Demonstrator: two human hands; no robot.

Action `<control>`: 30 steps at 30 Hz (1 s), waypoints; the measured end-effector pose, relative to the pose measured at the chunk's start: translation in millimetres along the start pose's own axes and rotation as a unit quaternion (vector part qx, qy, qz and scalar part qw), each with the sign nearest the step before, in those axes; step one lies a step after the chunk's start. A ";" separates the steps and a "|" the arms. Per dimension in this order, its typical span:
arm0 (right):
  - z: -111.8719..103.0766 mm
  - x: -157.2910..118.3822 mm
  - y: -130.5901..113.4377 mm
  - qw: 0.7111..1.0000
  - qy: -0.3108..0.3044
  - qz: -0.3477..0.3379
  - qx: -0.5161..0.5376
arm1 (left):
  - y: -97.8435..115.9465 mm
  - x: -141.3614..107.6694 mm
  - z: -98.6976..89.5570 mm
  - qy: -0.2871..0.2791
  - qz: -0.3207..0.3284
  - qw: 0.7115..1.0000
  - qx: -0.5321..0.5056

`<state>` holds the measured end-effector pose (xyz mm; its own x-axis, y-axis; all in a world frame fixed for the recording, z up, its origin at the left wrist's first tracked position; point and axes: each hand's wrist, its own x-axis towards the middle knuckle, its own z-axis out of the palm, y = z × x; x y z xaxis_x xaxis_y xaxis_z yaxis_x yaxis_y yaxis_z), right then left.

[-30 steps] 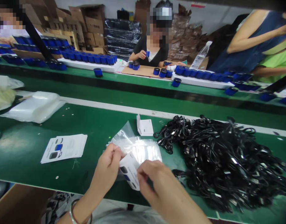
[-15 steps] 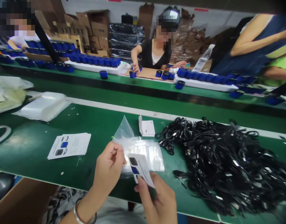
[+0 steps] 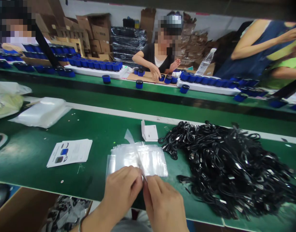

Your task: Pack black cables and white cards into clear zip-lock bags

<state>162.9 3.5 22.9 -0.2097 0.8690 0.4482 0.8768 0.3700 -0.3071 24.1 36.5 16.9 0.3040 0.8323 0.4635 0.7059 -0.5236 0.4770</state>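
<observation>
My left hand (image 3: 125, 185) and my right hand (image 3: 161, 195) meet over the near edge of the green table. My right hand pinches a thin printed card (image 3: 142, 169), seen nearly edge-on. The left fingers are closed against the card's other side, on a clear plastic bag (image 3: 130, 137) whose corner sticks up behind. Under and beyond the hands lies a pile of clear flat bags (image 3: 152, 158). A stack of printed cards (image 3: 69, 153) rests to the left. Small folded white booklets (image 3: 150, 132) stand behind the bags.
Coiled black cables (image 3: 225, 167) are heaped at the right. Plastic packs (image 3: 41, 112) lie at the back left. Below the table edge is a carton of small packed items (image 3: 68, 212). Across the belt (image 3: 128, 96), a person (image 3: 160, 54) handles blue round items (image 3: 139, 84).
My hands have come together, and the card has turned from face-up to nearly edge-on. Across the belt, the person's hand has moved right, leaving a blue item at the edge.
</observation>
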 end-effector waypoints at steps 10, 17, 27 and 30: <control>-1.9 14.2 10.6 0.934 -0.027 0.233 0.269 | 9.5 -15.9 -0.1 -0.023 0.036 0.999 -0.033; -21.1 33.6 35.8 0.933 -0.188 0.090 0.293 | -0.2 -8.4 -2.3 -0.079 -0.022 0.995 -0.060; -27.9 55.7 120.9 0.985 -0.059 0.001 -0.164 | -5.0 12.8 7.2 -0.112 -0.050 0.991 -0.055; -24.9 50.4 122.2 0.994 -0.026 -0.018 -0.109 | -6.3 13.3 10.1 -0.124 -0.055 0.989 -0.058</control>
<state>270.3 84.4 28.9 -0.2589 0.8744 0.4103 0.9400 0.3258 -0.1011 30.2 52.7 12.5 0.3871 0.8971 0.2132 0.6703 -0.4325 0.6030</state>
